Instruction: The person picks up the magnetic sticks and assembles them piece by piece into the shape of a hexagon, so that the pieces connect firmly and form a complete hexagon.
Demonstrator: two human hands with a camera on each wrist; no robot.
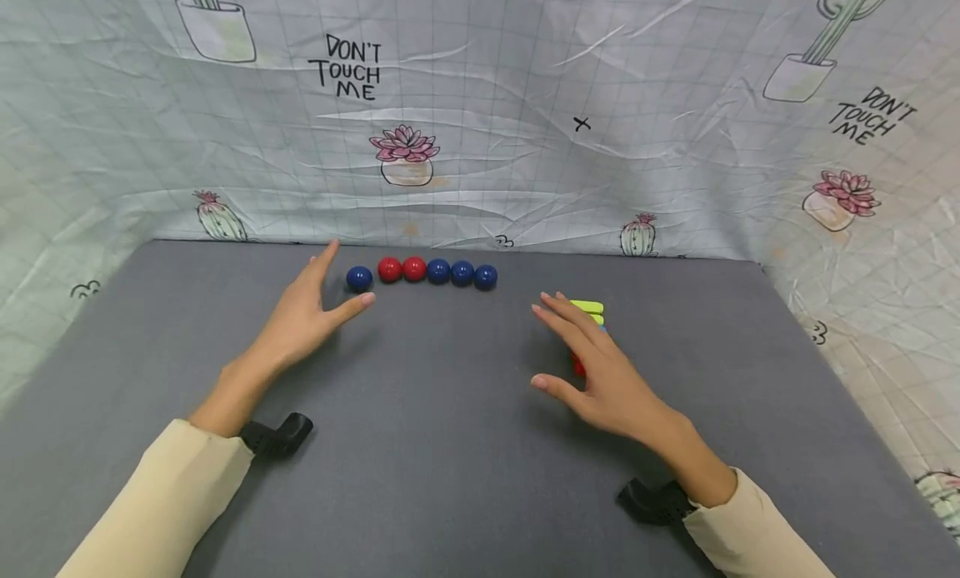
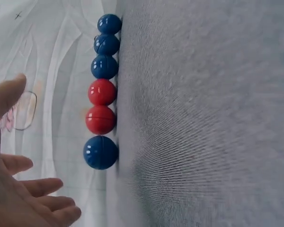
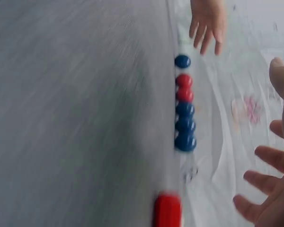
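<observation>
A row of small shiny balls lies near the table's back edge: a blue ball at the left end, two red balls, then several more blue balls. My left hand is nearest the left-end blue ball, thumb and fingers spread, holding nothing. On the right, my right hand hovers with its fingers extended and thumb apart, also holding nothing. It partly covers yellow-green pieces and a red piece. In the right wrist view a red block-like piece shows at the bottom.
The grey tabletop spreads under both hands. Behind it hangs a wrinkled white cloth printed with cacti and lettering, which also runs along the sides. Black wrist devices sit at both sleeve cuffs.
</observation>
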